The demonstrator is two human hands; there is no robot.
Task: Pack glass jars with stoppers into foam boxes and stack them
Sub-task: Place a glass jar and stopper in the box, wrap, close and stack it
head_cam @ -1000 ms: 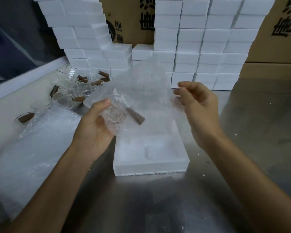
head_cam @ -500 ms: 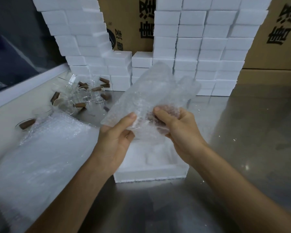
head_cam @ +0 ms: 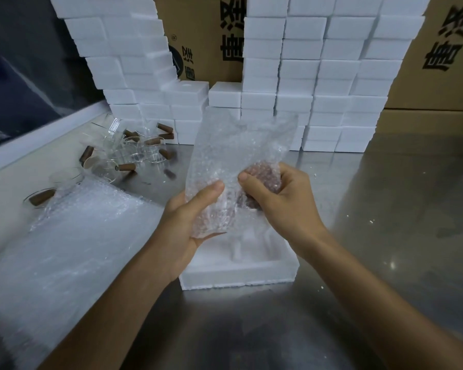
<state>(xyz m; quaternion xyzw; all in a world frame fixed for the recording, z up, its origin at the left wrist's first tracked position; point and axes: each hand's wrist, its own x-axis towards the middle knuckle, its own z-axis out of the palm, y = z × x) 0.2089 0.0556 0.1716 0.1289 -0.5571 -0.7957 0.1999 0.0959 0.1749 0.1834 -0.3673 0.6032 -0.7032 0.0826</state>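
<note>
Both hands gripped one sheet of bubble wrap (head_cam: 238, 156) above an open foam box (head_cam: 241, 268) on the steel table (head_cam: 385, 236). Left hand (head_cam: 187, 222) cupped the wrap's lower end, thumb pressed on its front. Right hand (head_cam: 281, 198) curled round a wrapped bundle; something reddish-brown showed through, its identity unclear. Wrap's free end stood upright. Loose glass jars with brown stoppers (head_cam: 134, 153) lay far left, beside more bubble wrap sheets (head_cam: 64, 249). Stacked foam boxes (head_cam: 318, 76) stood behind, cardboard cartons (head_cam: 439, 62) beyond them.
</note>
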